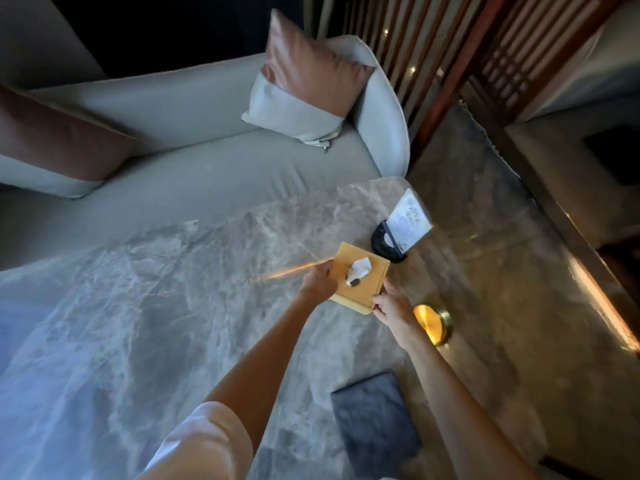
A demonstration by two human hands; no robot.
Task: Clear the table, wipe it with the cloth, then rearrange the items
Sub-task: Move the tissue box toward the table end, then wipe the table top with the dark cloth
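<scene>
Mustard-yellow tissue box (360, 277), one white tissue (359, 269) standing out of its top slot; located on the far right part of the grey marble bench (156, 323). Whether it rests on the stone or is just lifted cannot be told.

- Left hand (317, 280): fingers curled over the box's left side, gripping it.
- Right hand (389, 306): holding the box's near right corner.
- Black card stand (386, 244) with white card (410, 220): just beyond the box, almost touching its far corner.
- Small amber lamp (433, 323), lit, brass base: just right of the box, close behind the right wrist.
- Dark grey folded cloth (375, 424): well nearer than the box, under the right forearm's line.
- Pale sofa (207, 168) with two-tone cushion (304, 81): beyond the box, past the bench's far edge.

Hazards, as judged: pushing the box away would likely knock the card stand over; swinging it rightward risks the wrist or box clipping the lamp. The polished marble may let the box skid if one hand lets go.

Clearances: left of the box lies a wide stretch of bare stone, the safest path. The bench's rounded far corner sits just past the card stand; its right edge is hard to trace in the dim light.
</scene>
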